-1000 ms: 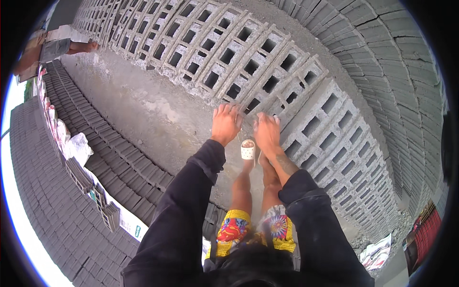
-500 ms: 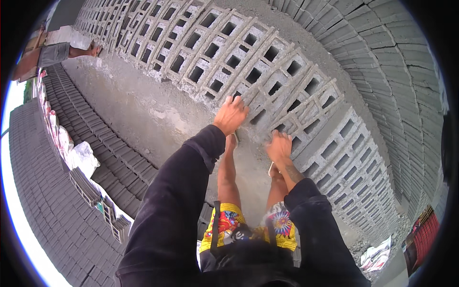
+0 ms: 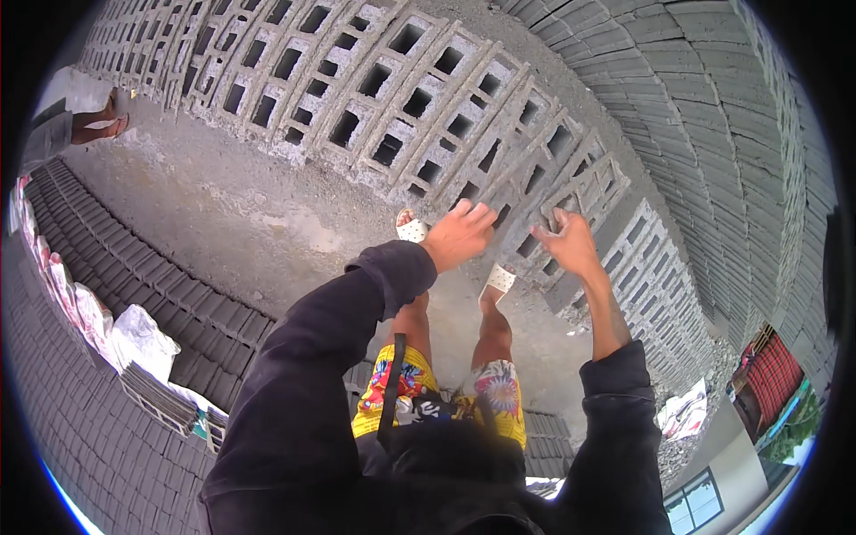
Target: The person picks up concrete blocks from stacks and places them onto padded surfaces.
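Rows of grey hollow concrete blocks (image 3: 459,147) stand close together in front of me, their dark holes facing up. My left hand (image 3: 461,235) is over the near end of the row, its slightly bent fingers beside a block's dark slot. I cannot tell whether the fingertips touch it. To the right, my right hand (image 3: 569,242) has its thumb and fingers apart at the near end of a tilted hollow block (image 3: 588,189). Nothing shows in its grasp. White sandals (image 3: 499,278) are on my feet, just below the hands.
Stacked grey blocks form a wall (image 3: 704,143) on the far right. More dark stacks (image 3: 152,267) line the left, with white sacks (image 3: 143,343) on them. Concrete ground (image 3: 241,214) runs between. Another person's foot (image 3: 100,125) shows at the upper left. A crumpled sack (image 3: 684,410) lies lower right.
Both hands have shifted right along the block row, and the right hand's fingers have spread. My view has turned, bringing both sandals and a building at lower right into sight.
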`<state>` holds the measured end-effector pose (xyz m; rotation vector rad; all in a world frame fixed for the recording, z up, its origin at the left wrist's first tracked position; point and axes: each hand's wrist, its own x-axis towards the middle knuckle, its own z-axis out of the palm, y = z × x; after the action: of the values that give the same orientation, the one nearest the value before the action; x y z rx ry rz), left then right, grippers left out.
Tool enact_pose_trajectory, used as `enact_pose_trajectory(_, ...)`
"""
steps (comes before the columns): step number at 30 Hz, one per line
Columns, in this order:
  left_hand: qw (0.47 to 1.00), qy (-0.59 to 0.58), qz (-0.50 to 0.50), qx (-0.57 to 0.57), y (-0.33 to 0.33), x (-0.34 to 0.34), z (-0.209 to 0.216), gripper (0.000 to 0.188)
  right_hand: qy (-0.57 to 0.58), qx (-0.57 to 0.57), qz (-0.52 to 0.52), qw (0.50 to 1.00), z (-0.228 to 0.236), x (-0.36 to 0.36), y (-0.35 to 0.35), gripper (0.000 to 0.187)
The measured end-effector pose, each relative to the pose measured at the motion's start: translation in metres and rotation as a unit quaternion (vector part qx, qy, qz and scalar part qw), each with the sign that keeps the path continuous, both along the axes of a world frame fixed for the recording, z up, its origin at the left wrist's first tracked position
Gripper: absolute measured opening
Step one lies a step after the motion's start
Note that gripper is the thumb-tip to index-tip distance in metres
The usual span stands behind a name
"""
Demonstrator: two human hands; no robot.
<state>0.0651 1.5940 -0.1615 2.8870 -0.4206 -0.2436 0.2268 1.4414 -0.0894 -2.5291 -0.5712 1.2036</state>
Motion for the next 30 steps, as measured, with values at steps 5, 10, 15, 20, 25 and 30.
enact_pose_trajectory(5, 0.967, -0.19, 0.113, -0.128, 0.015, 0.016, 0.047, 0.022, 0.122, 0.176, -0.049, 0.976, 0.005, -0.012, 0.021, 0.031)
enact_pose_trajectory(10, 0.934, -0.233, 0.155, -0.222, 0.024, 0.016, 0.042, 0.031, 0.128, 0.019, 0.082, 0.988, 0.038, -0.005, 0.055, 0.077)
enact_pose_trajectory(15, 0.905, -0.154, 0.295, -0.265, 0.014, 0.0, 0.051, 0.079, 0.214, 0.1, 0.038, 0.971, 0.014, -0.007, 0.043, 0.051)
enact_pose_trajectory(20, 0.894, -0.129, 0.297, -0.31, 0.018, -0.013, 0.041, 0.102, 0.223, 0.044, 0.02, 0.974, -0.016, -0.028, 0.038, 0.04)
enact_pose_trajectory(25, 0.885, -0.016, 0.375, -0.274, 0.025, -0.027, -0.013, 0.087, 0.172, 0.005, 0.025, 0.985, -0.042, -0.044, 0.017, 0.043)
enact_pose_trajectory(30, 0.951, 0.032, 0.295, 0.09, 0.036, -0.025, -0.082, 0.048, 0.086, 0.069, 0.037, 0.993, -0.015, -0.069, 0.027, 0.059)
